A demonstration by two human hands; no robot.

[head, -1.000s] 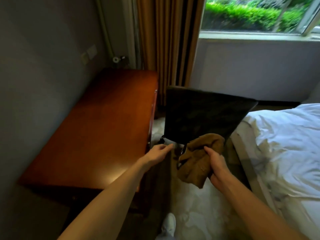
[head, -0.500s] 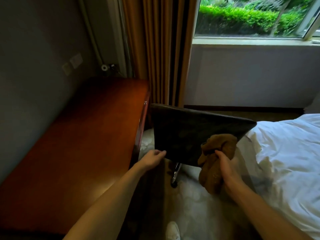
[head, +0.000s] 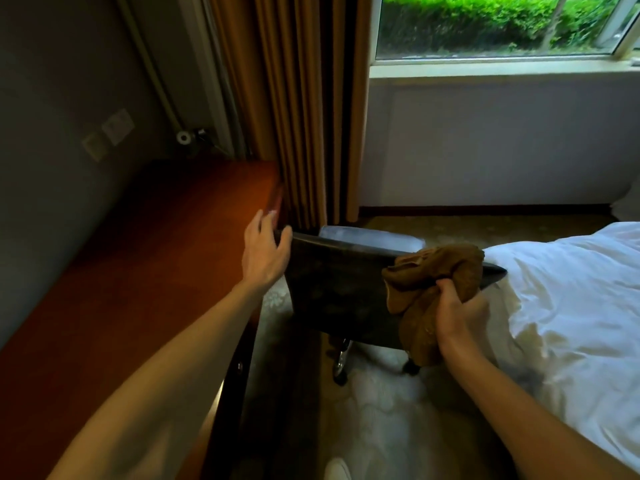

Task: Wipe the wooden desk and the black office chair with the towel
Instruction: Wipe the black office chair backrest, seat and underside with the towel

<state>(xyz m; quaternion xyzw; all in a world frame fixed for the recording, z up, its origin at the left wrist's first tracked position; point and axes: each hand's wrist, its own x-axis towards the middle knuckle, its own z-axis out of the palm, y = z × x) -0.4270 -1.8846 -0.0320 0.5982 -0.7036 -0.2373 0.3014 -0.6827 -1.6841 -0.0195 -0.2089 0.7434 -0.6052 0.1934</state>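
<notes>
left grip: climbs the black chair from the backrest's lower edge to its top left corner. Fingers are now spread and straight, holding nothing. The thumb seems to touch the corner, though blur leaves that unsure.
right grip: rises along the backrest too, fingers curled tight round the towel.
towel: brown and wadded, pressed on the backrest's upper right near the top edge, with a tail hanging below the fist.
chair: stands between desk and bed, backrest towards the camera, a caster on the carpet.
desk: wooden top on the left, nothing touching it.
meaning: wiping is on the chair's backrest. The empty left grip looks set to steady it, and the seat probably still needs doing.
</notes>
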